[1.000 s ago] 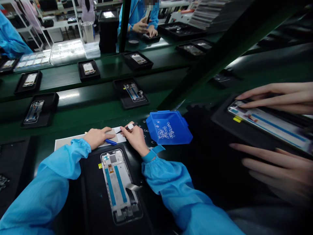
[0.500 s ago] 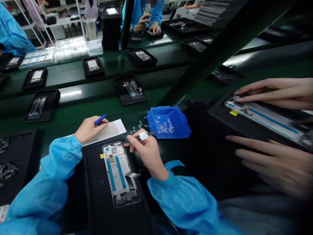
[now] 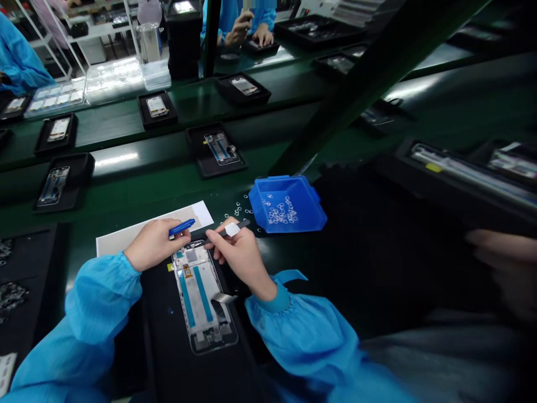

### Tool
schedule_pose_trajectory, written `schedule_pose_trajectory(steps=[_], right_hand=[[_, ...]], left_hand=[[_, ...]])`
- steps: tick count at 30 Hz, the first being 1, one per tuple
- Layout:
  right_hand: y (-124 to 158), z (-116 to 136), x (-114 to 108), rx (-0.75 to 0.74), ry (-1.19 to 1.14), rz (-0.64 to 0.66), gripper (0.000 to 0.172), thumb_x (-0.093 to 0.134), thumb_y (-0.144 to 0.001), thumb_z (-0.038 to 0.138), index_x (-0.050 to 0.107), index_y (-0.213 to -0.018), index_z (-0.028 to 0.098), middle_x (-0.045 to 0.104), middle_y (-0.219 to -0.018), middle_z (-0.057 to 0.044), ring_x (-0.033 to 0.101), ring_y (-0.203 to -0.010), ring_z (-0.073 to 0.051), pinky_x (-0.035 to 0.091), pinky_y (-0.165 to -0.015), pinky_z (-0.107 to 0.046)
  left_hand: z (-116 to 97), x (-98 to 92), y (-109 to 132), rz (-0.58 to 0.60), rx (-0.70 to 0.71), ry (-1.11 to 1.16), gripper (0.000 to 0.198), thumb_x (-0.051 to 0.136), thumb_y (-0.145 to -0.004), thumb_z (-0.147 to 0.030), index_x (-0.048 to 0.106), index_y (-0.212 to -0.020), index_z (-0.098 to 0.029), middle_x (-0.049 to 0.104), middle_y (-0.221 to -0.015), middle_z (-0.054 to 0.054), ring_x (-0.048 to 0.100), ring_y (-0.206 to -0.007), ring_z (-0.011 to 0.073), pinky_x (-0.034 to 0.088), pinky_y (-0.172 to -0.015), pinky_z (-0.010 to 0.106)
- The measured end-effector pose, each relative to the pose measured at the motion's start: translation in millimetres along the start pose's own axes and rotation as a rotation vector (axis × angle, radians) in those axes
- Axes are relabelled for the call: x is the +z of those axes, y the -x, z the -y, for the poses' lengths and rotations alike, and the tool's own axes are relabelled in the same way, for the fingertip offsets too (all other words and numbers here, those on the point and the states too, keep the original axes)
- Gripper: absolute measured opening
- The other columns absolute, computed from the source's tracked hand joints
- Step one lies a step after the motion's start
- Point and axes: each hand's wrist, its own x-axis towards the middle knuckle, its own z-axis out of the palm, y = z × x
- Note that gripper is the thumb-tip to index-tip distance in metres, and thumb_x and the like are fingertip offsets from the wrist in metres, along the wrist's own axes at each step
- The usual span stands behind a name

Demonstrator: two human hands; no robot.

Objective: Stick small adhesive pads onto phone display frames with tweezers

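A phone frame (image 3: 201, 296) with two blue strips lies in a black tray (image 3: 163, 336) in front of me. At its upper left edge, my left hand (image 3: 157, 243) is closed on a blue pen-like tool (image 3: 182, 226). My right hand (image 3: 239, 252) grips dark tweezers (image 3: 243, 224) with a white wrap, their tip close to the top end of the frame. Behind my left hand lies a white sheet (image 3: 203, 213). Small white rings lie loose near a blue bin (image 3: 293, 218) that holds more of them.
Several black trays with phone parts (image 3: 218, 150) stand on the green line. A green post (image 3: 335, 106) slants across at the right. A neighbour's blurred hand (image 3: 503, 252) is at the far right. Dark trays with small parts (image 3: 12, 291) lie at the left.
My left hand has moved right and down to the top of the phone frame with the blue tool. My right hand has shifted slightly left. The neighbour's hands have left their phone frame.
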Motion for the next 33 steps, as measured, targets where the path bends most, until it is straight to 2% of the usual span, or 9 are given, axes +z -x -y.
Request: schedule_pose_trajectory(steps=[13,20,28,33], right_hand=[[-1,2,-1,-0.031,0.069,-0.004,0.035,0.073,-0.075,0.050,0.052,-0.072,0.021,0.068,-0.057,0.000,0.054,-0.038,-0.010,0.042,-0.036,-0.020],[-1,3,0,-0.051,0.089,-0.004,0.031,0.070,-0.077,0.045,0.052,-0.071,0.021,0.068,-0.057,0.000,0.054,-0.038,-0.011,0.042,-0.037,-0.021],[0,6,0,-0.056,0.125,-0.010,0.029,0.069,-0.078,0.044,0.051,-0.071,0.022,0.067,-0.056,0.000,0.054,-0.038,-0.011,0.042,-0.038,-0.022],[3,4,-2,-0.128,0.213,-0.019,0.028,0.067,-0.082,0.043,0.052,-0.071,0.022,0.067,-0.057,0.000,0.058,-0.042,-0.013,0.045,-0.041,-0.023]], left_hand=[[-6,1.9,-1,0.003,0.002,-0.101,0.018,0.054,-0.084,-0.034,0.066,-0.084,-0.022,0.068,-0.082,0.000,0.061,-0.072,0.0168,0.041,-0.065,0.027],[-5,5.6,-1,-0.022,0.011,-0.182,0.018,0.056,-0.086,-0.037,0.060,-0.078,-0.022,0.066,-0.078,0.000,0.059,-0.071,0.0179,0.039,-0.063,0.029],[-14,10.0,-1,-0.015,-0.049,-0.325,0.015,0.058,-0.087,-0.037,0.060,-0.088,-0.023,0.068,-0.087,0.002,0.063,-0.081,0.0229,0.040,-0.067,0.032],[-20,9.1,-1,0.032,-0.062,-0.382,0.011,0.057,-0.089,-0.034,0.060,-0.090,-0.023,0.068,-0.090,0.003,0.065,-0.084,0.0232,0.041,-0.066,0.031]])
